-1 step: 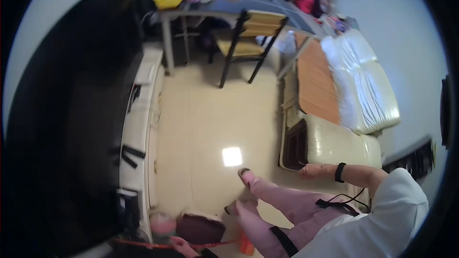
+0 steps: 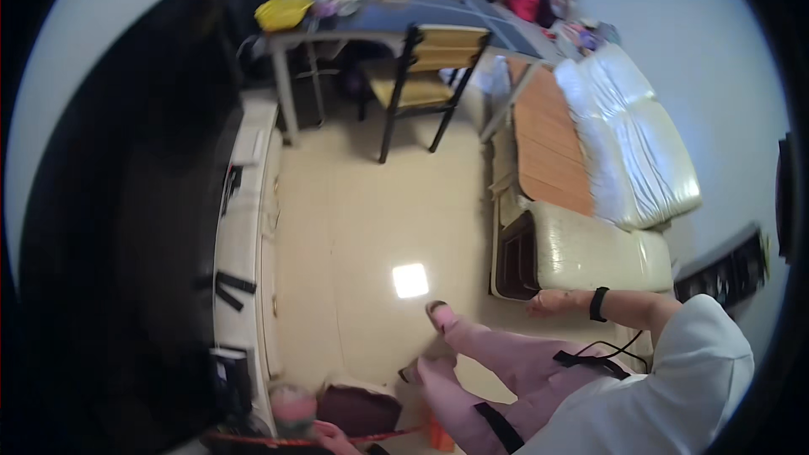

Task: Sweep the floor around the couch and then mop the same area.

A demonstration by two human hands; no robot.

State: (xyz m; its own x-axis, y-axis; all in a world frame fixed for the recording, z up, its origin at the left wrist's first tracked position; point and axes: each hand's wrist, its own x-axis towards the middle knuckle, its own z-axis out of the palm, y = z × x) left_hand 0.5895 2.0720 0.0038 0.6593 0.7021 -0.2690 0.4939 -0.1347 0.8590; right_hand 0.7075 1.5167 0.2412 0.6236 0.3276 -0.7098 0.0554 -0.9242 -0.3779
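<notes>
Left hand: Here it is, low by the floor's near-left corner; the left hand (image 2: 335,438) has its fingers folded round a stick, though blur smears the fingertips.
Red stick: Thin and long, the red stick (image 2: 388,436) lies nearly level, crossing the fist in front of the cabinet's near end.
Handling: Tight quarters down here! A firm grip near mid-length, both ends watched and the stick level, looks the sound way to clear the clutter beside it.
Right hand: Over by the sofa's near end, the right hand (image 2: 552,302) curls into a loose fist below a black wristband (image 2: 598,304); nothing shows in it, but the palm is hidden, so no telling.
Floor: A brown container (image 2: 361,411) sits just beyond the stick, a blurred pink-and-grey round thing (image 2: 293,411) to its left, and an orange object (image 2: 441,436) near the stick's right end.
Feet: Slippers (image 2: 436,312) under pink trousers (image 2: 522,362), and a sure stance would help.
Sofa: Cream sofa (image 2: 590,244), a reddish-brown mat (image 2: 548,143) along its seat.
Cabinet: Long white cabinet (image 2: 240,240), black strips (image 2: 234,286) on top toward the near end.
Table: Far off, the table (image 2: 371,21) bears a yellow bag (image 2: 284,13) at its near-left corner; a chair (image 2: 451,46) stands at its near edge.
</notes>
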